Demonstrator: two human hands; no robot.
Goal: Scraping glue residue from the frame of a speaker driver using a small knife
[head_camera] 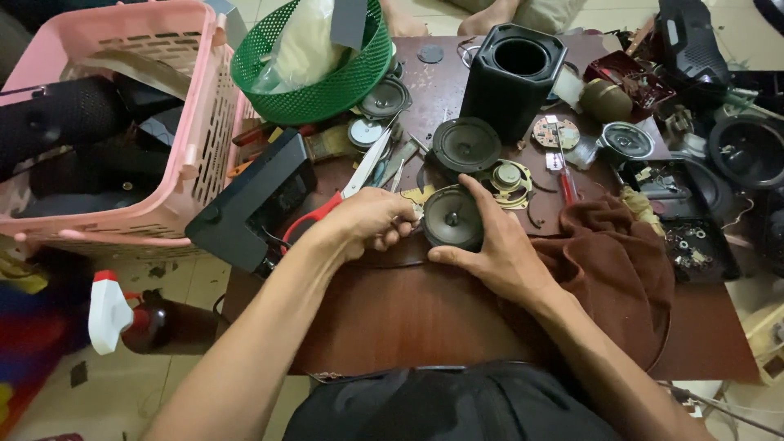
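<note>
speaker (452,217) sits clasped by the right hand (498,253); the left hand (369,220) pinches red-handled scissors (347,192) at its rim. a slip could likely tear the cone.

Right hand (498,249) grips a speaker driver (452,218); left hand (367,220) touches its edge.

Dark brown wood table (408,318), pretty scuffed. Landmark = black speaker box (513,77) standing at the far edge. Just in front of it: loose speaker driver (465,144). Front-right of the box: brown cloth (616,261). Left of the box: green mesh basket (314,61), red-handled scissors (343,192) w/ blades toward it, black device (253,204) further left.
</note>
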